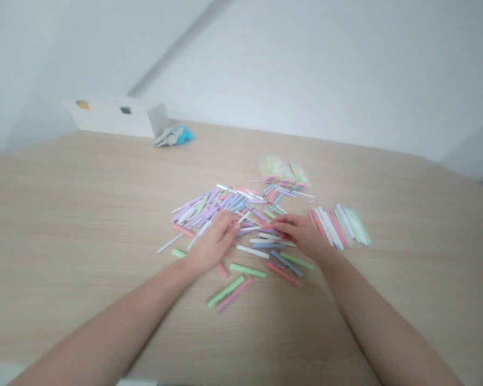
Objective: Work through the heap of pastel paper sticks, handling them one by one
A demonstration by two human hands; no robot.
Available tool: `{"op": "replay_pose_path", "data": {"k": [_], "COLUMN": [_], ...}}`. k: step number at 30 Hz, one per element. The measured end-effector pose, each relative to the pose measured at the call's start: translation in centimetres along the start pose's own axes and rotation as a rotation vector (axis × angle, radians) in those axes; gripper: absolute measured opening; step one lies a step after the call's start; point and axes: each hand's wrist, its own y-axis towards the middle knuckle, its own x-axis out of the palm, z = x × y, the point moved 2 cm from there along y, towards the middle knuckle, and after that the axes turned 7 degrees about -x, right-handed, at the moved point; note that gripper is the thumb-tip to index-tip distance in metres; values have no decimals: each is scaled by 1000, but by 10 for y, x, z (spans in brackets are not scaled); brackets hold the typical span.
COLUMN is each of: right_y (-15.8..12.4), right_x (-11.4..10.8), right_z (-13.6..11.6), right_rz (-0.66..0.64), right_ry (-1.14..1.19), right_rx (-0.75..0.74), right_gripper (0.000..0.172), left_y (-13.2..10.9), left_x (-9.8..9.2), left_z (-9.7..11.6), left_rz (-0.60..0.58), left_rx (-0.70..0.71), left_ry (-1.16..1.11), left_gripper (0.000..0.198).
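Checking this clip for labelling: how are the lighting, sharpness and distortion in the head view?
Head view: light is soft and even, without glare or hard shadows; the whole image looks slightly soft, blurring the edges of the pastel strips; wide-angle distortion bows the table edge and stretches the left forearm and right forearm.

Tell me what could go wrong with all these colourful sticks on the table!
The right hand is close to the neat fanned row of pastel strips, so a small bump might mix them into the loose pile. The left hand is at the edge of that pile and could drag strips out of place. Reaching across might also knock the stack of strips at the back.
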Motion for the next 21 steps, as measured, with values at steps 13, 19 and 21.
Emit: {"op": "replay_pose_path", "data": {"k": [13,19,21], "right_y": [-6,-8,-8], "right_x": [13,-8,-16], "right_z": [5,4,3], "right_rz": [74,287,375], "right_ry": [213,285,298], "right_rx": [-112,-187,-236], "right_gripper": [19,17,17], "left_y": [-5,-3,-2], "left_x": [9,9,9], "left_z": [2,-9,-13], "left_rz": [-249,-205,-172], "left_rx": [-268,-302,-289], "left_ry": [-266,-251,-195], "left_gripper": [34,37,36]}}
